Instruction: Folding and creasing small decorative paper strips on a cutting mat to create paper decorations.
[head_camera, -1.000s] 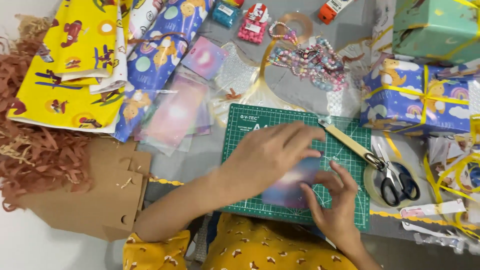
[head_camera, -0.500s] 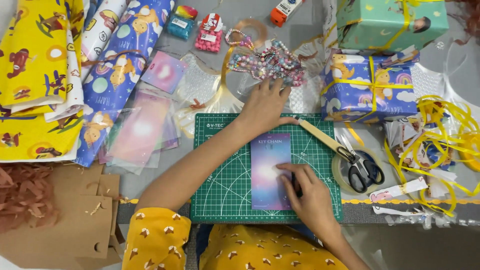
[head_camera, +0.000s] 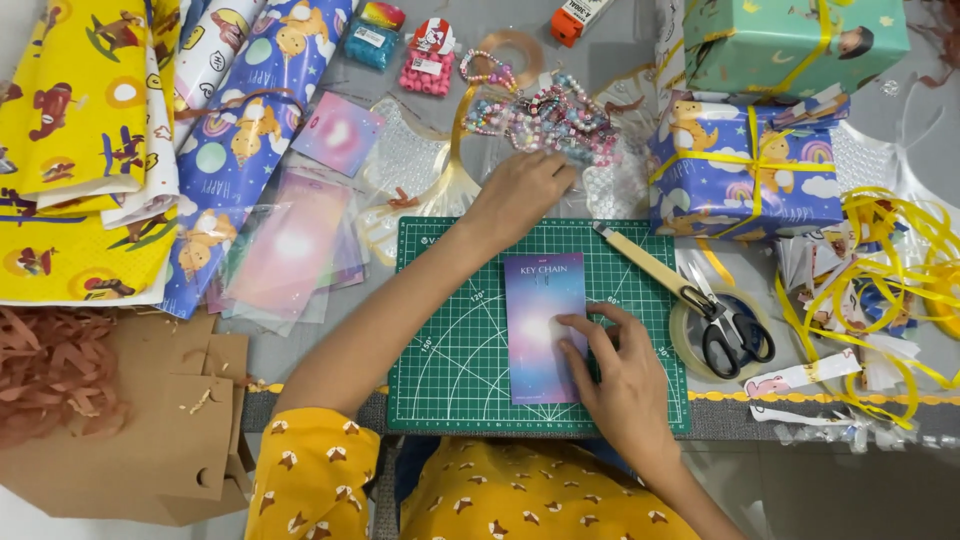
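One head camera — looking steeply down, close over the cutting mat (head_camera: 450, 370)

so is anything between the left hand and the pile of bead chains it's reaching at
Nothing visible stands in the way. The left hand has its fingertips right at the near edge of the bead chains, over clear plastic wrap. The right hand rests on the pastel card on the green cutting mat.

The green gridded cutting mat (head_camera: 450, 340) is bare on its left part, so a hand can pass there. To its right, black-handled scissors (head_camera: 735, 335) and a clear tape roll (head_camera: 700, 345) block. Beyond its far edge, a heap of pastel bead strings (head_camera: 560, 115) stands close.
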